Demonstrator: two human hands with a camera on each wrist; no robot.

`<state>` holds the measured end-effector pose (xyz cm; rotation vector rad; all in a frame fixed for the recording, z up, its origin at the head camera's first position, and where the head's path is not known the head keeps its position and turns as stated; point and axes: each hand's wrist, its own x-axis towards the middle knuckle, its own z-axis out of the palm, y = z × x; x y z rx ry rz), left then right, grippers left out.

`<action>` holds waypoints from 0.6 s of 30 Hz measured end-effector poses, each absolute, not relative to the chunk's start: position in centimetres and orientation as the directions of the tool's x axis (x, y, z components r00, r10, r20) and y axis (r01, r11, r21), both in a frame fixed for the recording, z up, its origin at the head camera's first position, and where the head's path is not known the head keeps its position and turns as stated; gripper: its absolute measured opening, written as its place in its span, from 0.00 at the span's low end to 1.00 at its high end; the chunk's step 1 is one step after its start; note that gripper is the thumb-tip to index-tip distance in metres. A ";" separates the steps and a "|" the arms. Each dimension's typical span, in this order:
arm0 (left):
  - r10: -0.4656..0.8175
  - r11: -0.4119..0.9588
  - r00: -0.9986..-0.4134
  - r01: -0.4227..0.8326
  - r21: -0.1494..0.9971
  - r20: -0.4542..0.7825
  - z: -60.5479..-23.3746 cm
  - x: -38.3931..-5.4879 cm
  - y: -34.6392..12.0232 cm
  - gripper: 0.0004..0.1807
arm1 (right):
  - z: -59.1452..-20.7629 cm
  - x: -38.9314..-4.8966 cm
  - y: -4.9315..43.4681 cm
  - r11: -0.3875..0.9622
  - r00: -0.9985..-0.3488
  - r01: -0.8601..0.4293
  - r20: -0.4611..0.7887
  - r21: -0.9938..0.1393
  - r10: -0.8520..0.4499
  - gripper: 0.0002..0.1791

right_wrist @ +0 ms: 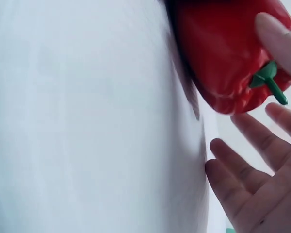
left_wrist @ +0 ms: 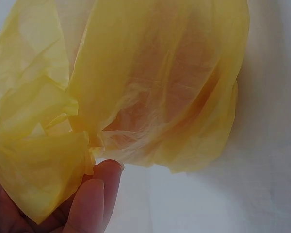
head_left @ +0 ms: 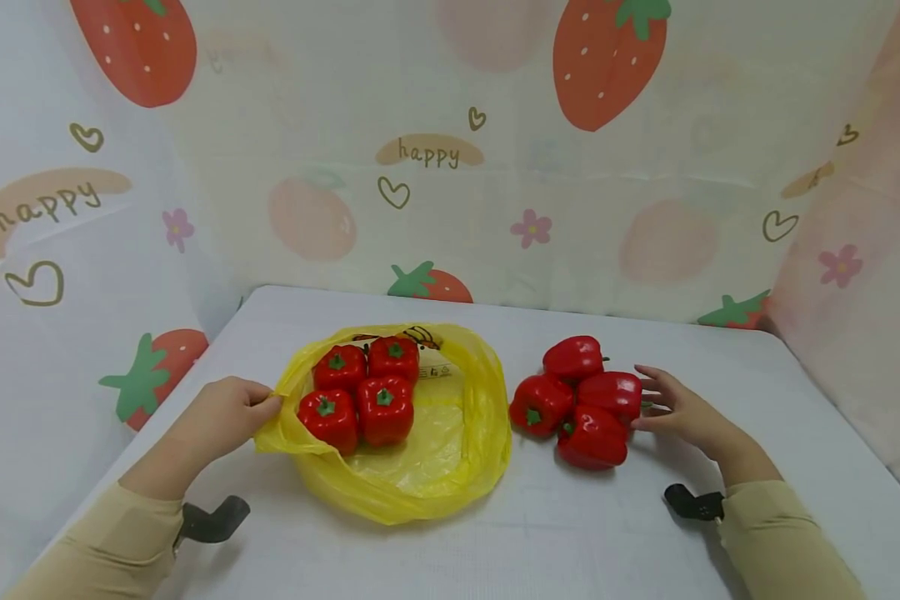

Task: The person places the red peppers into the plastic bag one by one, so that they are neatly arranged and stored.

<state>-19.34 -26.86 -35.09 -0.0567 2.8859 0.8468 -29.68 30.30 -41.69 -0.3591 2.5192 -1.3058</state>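
Note:
A yellow plastic bag (head_left: 487,450) lies with its mouth spread wide. Several red bell peppers (head_left: 386,408) with green stems stand inside its left half. My left hand (head_left: 221,417) pinches the bag's left rim between thumb and fingers; gathered plastic (left_wrist: 39,165) bunches there in the left wrist view. To the right of the bag, several more red bell peppers lie in a cluster. Beside the rightmost bell pepper (head_left: 611,393), my right hand (head_left: 682,412) has its fingers spread. In the right wrist view its thumb overlaps that pepper's side; whether it touches, I cannot tell.
All of this is on a white-covered table (head_left: 570,533). A fabric backdrop (head_left: 450,225) printed with strawberries, hearts and "happy" rises behind it and along the sides. Black wrist mounts (head_left: 213,521) stick out from both beige sleeves.

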 end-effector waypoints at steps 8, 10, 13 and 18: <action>-0.005 0.839 -0.989 -0.085 0.537 -0.149 -35.1 -19.3 -26.8 0.16 | -42.2 -29.8 29.7 0.601 -0.929 -0.087 -0.153 -0.795 -0.336 0.48; -0.007 0.841 -0.989 -0.087 0.534 -0.150 -35.1 -19.3 -26.8 0.16 | -42.3 -29.8 29.6 0.601 -0.928 -0.103 -0.141 -0.793 -0.346 0.46; -0.006 0.842 -0.988 -0.088 0.533 -0.153 -35.1 -19.3 -26.8 0.16 | -42.3 -29.8 29.5 0.593 -0.924 -0.117 -0.131 -0.796 -0.359 0.45; -0.002 0.843 -0.988 -0.083 0.532 -0.152 -35.2 -19.3 -26.8 0.16 | -42.4 -29.7 29.4 0.596 -0.928 -0.113 -0.131 -0.795 -0.349 0.46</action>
